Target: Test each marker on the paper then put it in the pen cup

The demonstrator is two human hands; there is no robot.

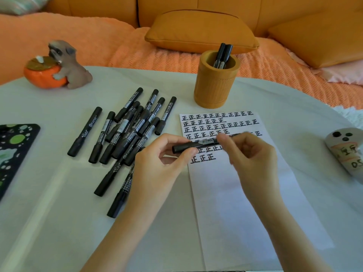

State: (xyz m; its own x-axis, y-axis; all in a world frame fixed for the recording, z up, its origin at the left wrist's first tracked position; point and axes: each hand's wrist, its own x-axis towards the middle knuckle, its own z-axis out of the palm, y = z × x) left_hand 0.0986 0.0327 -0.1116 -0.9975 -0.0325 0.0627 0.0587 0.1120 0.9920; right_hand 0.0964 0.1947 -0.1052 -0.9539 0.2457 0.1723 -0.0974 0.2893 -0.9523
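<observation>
Both hands hold one black marker (198, 145) level above the white paper (235, 203). My left hand (157, 161) pinches its left end between thumb and fingers. My right hand (251, 152) grips the right part, which is blurred; I cannot tell if a cap is on. Rows of black written characters (218, 124) fill the paper's top. The orange-brown pen cup (215, 89) stands just beyond the paper with two black markers (223, 55) upright in it. A pile of several black markers (125, 130) lies left of the paper.
A dog figurine hugging an orange fruit (57, 65) sits at the table's back left. A dark patterned tray (13, 152) lies at the left edge. A pale painted object (347, 152) rests at the right edge. An orange sofa with cushions (200, 30) is behind the table.
</observation>
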